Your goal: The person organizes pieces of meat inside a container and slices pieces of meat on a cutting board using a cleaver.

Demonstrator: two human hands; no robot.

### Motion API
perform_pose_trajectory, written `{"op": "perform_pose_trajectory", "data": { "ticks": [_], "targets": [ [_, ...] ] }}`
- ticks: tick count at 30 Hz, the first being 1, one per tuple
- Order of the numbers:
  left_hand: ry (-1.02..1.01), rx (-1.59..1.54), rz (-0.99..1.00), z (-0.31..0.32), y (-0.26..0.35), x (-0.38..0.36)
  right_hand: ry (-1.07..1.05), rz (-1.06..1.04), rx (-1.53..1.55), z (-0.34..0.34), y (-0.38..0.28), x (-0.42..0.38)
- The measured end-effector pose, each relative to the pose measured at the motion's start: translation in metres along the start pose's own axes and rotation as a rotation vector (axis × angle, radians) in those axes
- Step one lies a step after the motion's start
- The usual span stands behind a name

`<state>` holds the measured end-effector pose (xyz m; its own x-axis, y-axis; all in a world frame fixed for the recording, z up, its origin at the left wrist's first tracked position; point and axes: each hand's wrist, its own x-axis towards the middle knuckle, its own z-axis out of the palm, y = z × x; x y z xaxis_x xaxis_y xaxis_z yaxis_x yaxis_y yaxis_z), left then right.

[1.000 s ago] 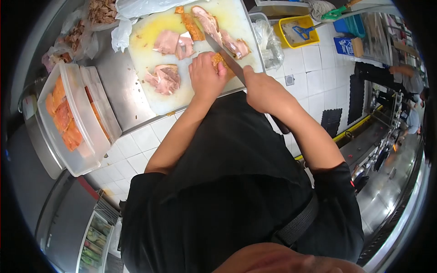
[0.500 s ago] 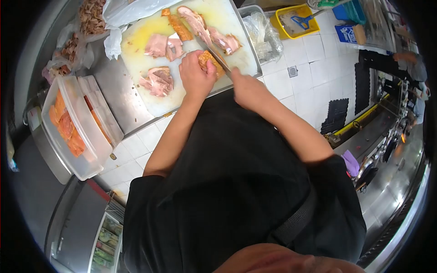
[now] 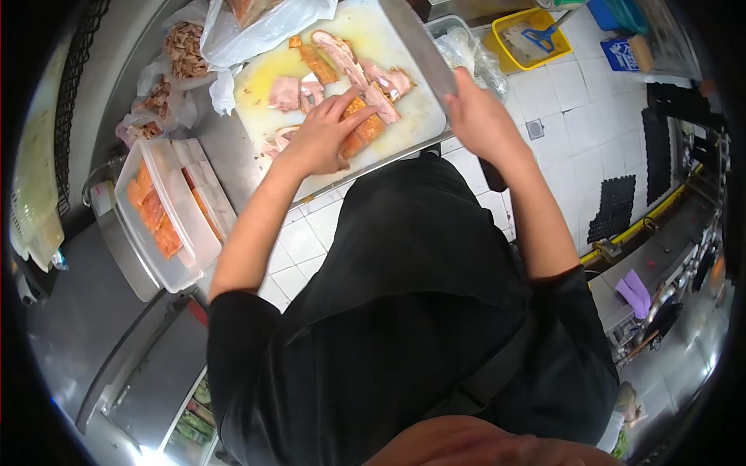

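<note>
Head camera looks straight down on a person at a steel counter. Toward 12 o'clock lies a white cutting board [image 3: 404,116], greasy yellow in places, carrying one orange-crusted roast meat slab [image 3: 359,132] and about six pale pink cut pieces. Left hand [image 3: 322,140] rests fingers spread on the slab. Right hand [image 3: 482,120], at 1 o'clock, is closed around a cleaver [image 3: 423,50], its broad blade raised clear of the board. At 9 o'clock, two clear lidded tubs [image 3: 167,210] hold orange meat
</note>
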<state>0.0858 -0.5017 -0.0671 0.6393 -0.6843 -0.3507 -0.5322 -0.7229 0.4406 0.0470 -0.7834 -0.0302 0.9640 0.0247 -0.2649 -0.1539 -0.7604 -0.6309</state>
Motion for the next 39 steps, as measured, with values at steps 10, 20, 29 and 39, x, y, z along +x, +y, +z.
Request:
{"op": "perform_pose_trajectory", "data": {
  "ticks": [10, 20, 29, 39],
  "targets": [
    [0.059, 0.069, -0.148, 0.012, 0.000, 0.002, -0.129, 0.003, 0.070, 0.010, 0.016, -0.029],
    [0.430, -0.493, -0.881, 0.061, 0.017, 0.005, -0.449, -0.060, -0.109, 0.047, -0.002, -0.026],
    [0.884, -0.343, -0.445, 0.085, 0.001, 0.031, -0.448, -0.051, -0.191, 0.037, -0.016, -0.024],
    [0.991, -0.278, -0.399, 0.093, 0.002, 0.033, -0.376, -0.160, -0.211, 0.052, -0.051, 0.017]
  ]
}}
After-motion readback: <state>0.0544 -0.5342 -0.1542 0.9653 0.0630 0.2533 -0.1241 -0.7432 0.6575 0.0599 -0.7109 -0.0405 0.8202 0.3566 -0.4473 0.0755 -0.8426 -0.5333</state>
